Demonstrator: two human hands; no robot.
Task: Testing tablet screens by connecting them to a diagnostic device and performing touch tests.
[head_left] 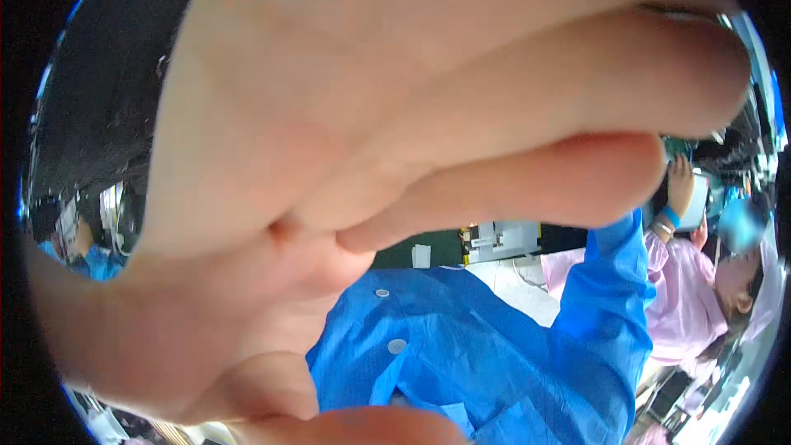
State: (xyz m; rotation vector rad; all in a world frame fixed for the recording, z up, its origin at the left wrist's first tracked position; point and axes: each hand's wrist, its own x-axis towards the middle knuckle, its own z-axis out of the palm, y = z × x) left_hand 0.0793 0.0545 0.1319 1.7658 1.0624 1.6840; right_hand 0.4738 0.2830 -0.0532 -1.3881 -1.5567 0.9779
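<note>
Blue coat (486, 321) with pale buttons (397, 347) shows at lower middle, partly hidden behind a large bare hand (321, 148) whose fingers (527, 177) stretch rightward; I cannot tell whether it is left or right, or whether its grip holds anything. Toward the right, a person in pink (680, 305) wears a blue wristband (671, 216).

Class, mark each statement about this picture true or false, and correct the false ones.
1. A large hand fills much of the view. True.
2. That hand wears a glove. False: it is bare.
3. The blue jacket has round, pale buttons. True.
4. The jacket hides part of the large hand. False: the hand is in front of the jacket.
5. The person at right wears a blue wristband. True.
6. That person's top is green. False: it is pink.
</note>
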